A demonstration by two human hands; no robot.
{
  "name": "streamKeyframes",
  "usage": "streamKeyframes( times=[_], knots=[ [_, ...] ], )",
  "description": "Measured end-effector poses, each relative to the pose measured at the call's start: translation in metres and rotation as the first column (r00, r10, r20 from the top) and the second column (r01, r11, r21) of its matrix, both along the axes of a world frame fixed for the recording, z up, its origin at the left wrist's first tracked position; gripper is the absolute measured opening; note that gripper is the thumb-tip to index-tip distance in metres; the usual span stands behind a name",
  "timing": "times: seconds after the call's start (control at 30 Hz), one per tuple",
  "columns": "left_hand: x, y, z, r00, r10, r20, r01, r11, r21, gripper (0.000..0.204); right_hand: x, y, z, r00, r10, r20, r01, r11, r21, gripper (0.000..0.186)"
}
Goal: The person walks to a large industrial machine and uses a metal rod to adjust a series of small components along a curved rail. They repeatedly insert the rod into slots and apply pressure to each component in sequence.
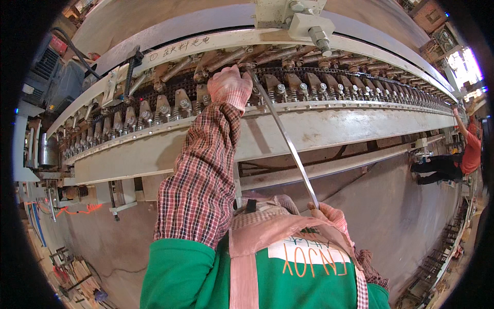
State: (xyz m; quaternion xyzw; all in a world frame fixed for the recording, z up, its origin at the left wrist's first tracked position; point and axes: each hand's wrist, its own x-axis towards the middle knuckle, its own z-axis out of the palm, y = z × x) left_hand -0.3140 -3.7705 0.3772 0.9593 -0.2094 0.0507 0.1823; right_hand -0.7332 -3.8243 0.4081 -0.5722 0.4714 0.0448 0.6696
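Observation:
My left hand (230, 88), in a pale pinkish knit glove with a checked oversleeve behind it, reaches into the row of springs and brackets on a long machine (329, 131). Its fingers are curled closed, and what they hold, if anything, is hidden. Close to my chest, my right hand (332, 215) grips the lower end of a long flat metal bar (288, 141). The bar slants up and left, its far end among the spring mechanism right beside my left hand. Coil springs (225, 60) lie along the upper row, near my left fingers.
A pale steel rail (216, 41) with handwriting runs above the springs. A large bolt and block (318, 36) hang at the top. A motor (59, 72) stands at the left end. At the far right, a person in red (469, 149) works by the machine.

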Motion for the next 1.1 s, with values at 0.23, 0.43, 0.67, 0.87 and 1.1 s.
streamKeyframes(
  times=[0.23,0.43,0.67,0.87,1.1],
  knots=[
    [-0.003,-0.004,0.004,0.998,-0.038,-0.042,0.039,0.999,0.022,0.053,0.027,0.014,-0.013,0.999,-0.027,-0.045,0.032,0.994,0.105,0.031],
    [0.005,-0.001,0.003,0.997,0.075,-0.031,-0.075,0.997,-0.02,0.061,0.028,0.008,0.029,0.998,0.039,-0.057,-0.042,0.998,-0.047,0.029],
    [0.001,-0.001,-0.003,0.999,0.036,0.03,-0.034,0.997,-0.066,0.048,0.027,0.001,0.03,0.983,0.101,-0.151,-0.12,0.985,-0.124,0.031],
    [-0.002,0.002,0.003,0.998,-0.044,-0.047,0.044,0.999,-0.007,0.054,0.034,0.001,0.009,0.949,0.193,-0.247,-0.234,0.961,-0.148,0.031],
    [0.006,0.002,0.002,0.996,0.016,-0.088,-0.02,0.999,-0.041,0.056,0.038,0.003,0.021,0.988,0.106,-0.113,-0.112,0.993,-0.04,0.032]
  ],
)
